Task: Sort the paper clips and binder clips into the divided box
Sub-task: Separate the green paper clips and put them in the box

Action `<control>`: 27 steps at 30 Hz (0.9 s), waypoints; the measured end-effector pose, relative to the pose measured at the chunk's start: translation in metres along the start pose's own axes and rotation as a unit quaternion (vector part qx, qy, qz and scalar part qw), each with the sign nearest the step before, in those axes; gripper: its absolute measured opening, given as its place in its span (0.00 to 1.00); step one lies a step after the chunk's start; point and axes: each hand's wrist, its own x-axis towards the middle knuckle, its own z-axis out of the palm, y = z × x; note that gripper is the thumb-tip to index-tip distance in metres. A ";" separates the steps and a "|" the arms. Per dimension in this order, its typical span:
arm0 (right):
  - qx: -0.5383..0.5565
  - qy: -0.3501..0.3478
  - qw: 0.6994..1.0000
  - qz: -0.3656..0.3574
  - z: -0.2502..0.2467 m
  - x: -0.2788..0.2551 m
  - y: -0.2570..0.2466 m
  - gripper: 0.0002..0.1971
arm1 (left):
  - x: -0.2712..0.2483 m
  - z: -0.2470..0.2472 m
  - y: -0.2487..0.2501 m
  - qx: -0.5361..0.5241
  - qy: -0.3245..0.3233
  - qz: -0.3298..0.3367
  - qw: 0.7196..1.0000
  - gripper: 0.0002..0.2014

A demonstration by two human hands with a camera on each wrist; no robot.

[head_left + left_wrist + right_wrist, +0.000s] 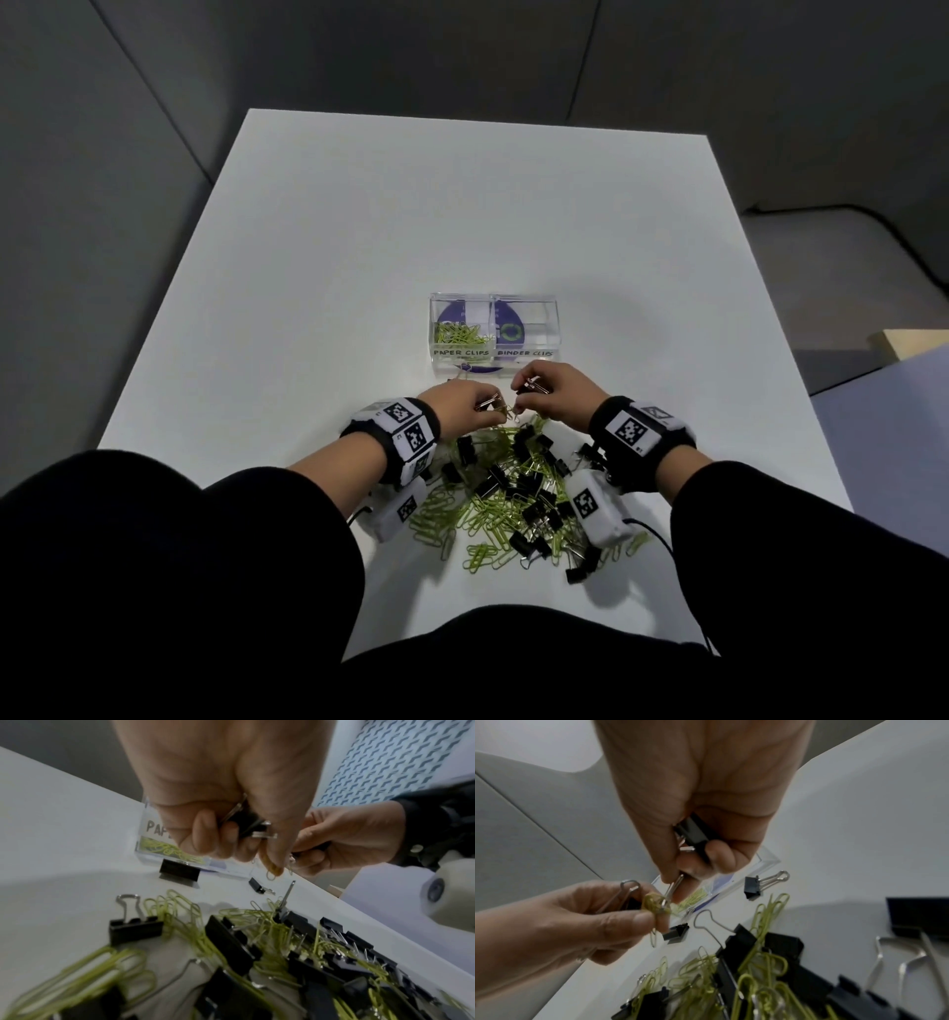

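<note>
Left hand (458, 406) gripping binder clip (246, 821) and pinching green paper clips (654, 905), right hand (552, 390) gripping another black clip (695, 833), mixed pile (513, 493) on bench (462, 216), divided box (494, 329) just beyond, paper clips in its left compartment.

The clear box (494, 329), at the centre of the head view, bears two handwritten labels on its near wall: "PAPER CLIPS" (460, 353) on the left compartment and "BINDER CLIPS" (526, 353) on the right one. In the left wrist view, middle left of the frame, only "PAP" (157, 827) of the first label shows beside the fingers. Print on the purple disc (480, 321) under the box is too blurred to read. The wrist bands (405, 429) carry square black-and-white code markers, with tiny characters beside them that cannot be made out
</note>
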 end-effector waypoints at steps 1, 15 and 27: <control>-0.017 -0.001 1.000 0.001 0.000 -0.001 0.001 0.07 | -0.001 -0.001 0.001 0.006 0.009 -0.002 1.000 0.15; -0.218 -0.139 0.962 0.091 -0.017 -0.027 0.015 0.11 | -0.025 0.006 0.002 0.113 -0.109 0.004 0.988 0.21; -0.050 0.018 0.994 0.097 -0.010 0.002 0.012 0.18 | 0.002 -0.014 -0.048 -0.185 0.100 -0.195 0.958 0.14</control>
